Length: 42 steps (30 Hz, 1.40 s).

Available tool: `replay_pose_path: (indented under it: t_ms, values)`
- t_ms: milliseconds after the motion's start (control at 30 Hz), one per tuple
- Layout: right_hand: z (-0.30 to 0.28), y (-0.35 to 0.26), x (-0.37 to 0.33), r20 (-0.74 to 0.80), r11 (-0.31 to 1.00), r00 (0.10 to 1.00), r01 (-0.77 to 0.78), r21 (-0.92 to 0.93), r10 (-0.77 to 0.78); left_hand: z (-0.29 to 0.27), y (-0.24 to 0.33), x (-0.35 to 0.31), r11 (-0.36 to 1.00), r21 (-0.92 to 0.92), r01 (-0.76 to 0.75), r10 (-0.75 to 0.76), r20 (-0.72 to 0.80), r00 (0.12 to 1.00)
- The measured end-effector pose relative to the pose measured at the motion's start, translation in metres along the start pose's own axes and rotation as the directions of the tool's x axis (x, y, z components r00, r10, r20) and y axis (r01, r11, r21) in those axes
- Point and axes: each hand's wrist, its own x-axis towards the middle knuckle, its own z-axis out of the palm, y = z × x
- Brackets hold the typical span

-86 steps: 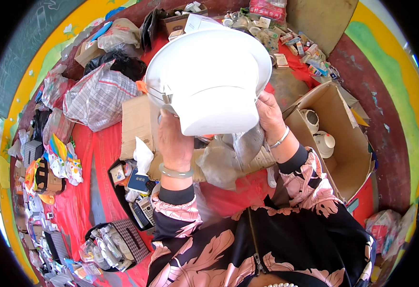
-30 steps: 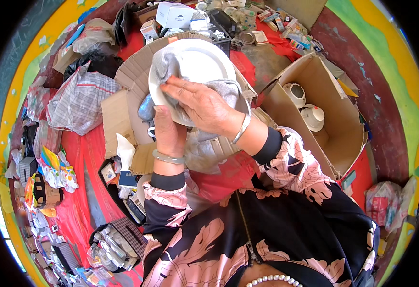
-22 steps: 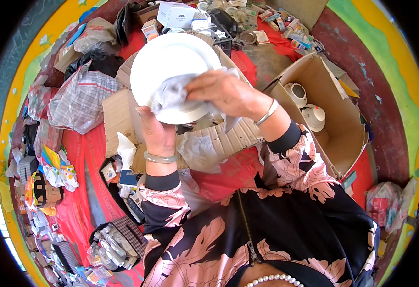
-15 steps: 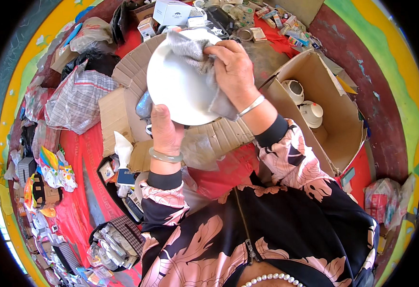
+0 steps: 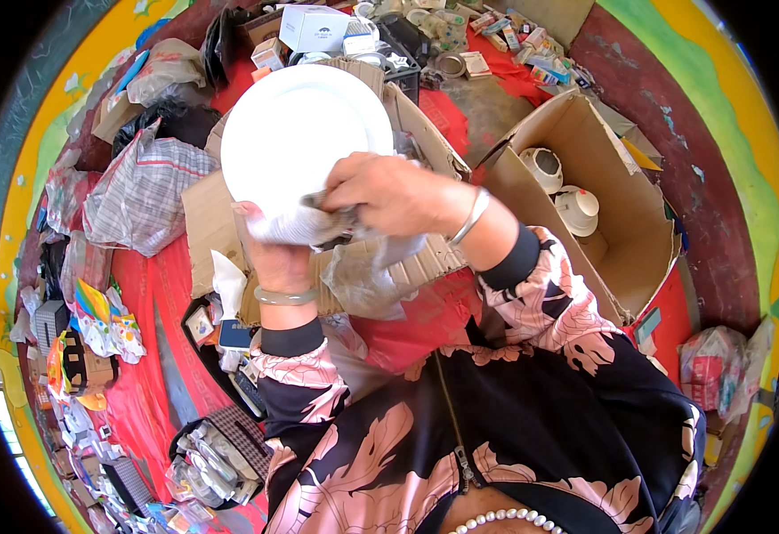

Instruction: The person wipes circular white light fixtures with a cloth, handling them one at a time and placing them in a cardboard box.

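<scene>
A round white plate (image 5: 305,133) is tilted up above an open cardboard box (image 5: 205,230). My left hand (image 5: 275,260) grips the plate at its lower edge, the fingers mostly hidden behind it and behind the cloth. My right hand (image 5: 387,191) is closed on a grey cloth (image 5: 298,226), which it presses along the lower rim close to my left thumb. The cloth is partly smeared by motion. The plate and my arms hide much of the box's inside.
To the right stands a second open cardboard box (image 5: 643,258) holding two white cups or bowls (image 5: 578,212). A checked bag (image 5: 145,191) lies at the left. A black case (image 5: 207,343) with small items sits nearer. Boxes and loose goods crowd the far side.
The plate has shifted left and turned to face me more fully. My right hand has brought the cloth from the plate's upper right down to its lower rim.
</scene>
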Motion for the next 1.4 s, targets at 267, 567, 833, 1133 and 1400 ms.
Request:
replay_pose_path:
  t_ms: [267,567,833,1133,1400]
  values:
    - [-0.077,0.030,-0.016,-0.584,0.966,0.772,-0.236,0.103,0.251,0.014,0.004,0.003,0.996,-0.011,-0.086,0.086,-0.035,0.996]
    - [-0.006,0.055,-0.001,-0.460,0.956,0.887,-0.166,-0.241,0.038,0.012,-0.006,0.003,0.996,-0.055,-0.066,0.061,-0.081,0.995]
    - [0.034,0.010,-0.003,-0.317,0.926,0.949,-0.112,-0.360,-0.008,0.012,0.003,0.008,0.985,-0.100,-0.142,0.128,-0.140,0.982]
    - [0.043,-0.010,0.002,-0.275,0.895,0.953,-0.011,-0.447,-0.126,0.013,0.016,0.005,0.995,-0.015,-0.102,0.099,-0.106,0.989]
    - [-0.008,0.040,-0.008,-0.716,0.863,0.698,-0.369,-0.346,0.011,0.007,0.010,0.005,0.994,-0.044,-0.100,0.097,-0.079,0.992]
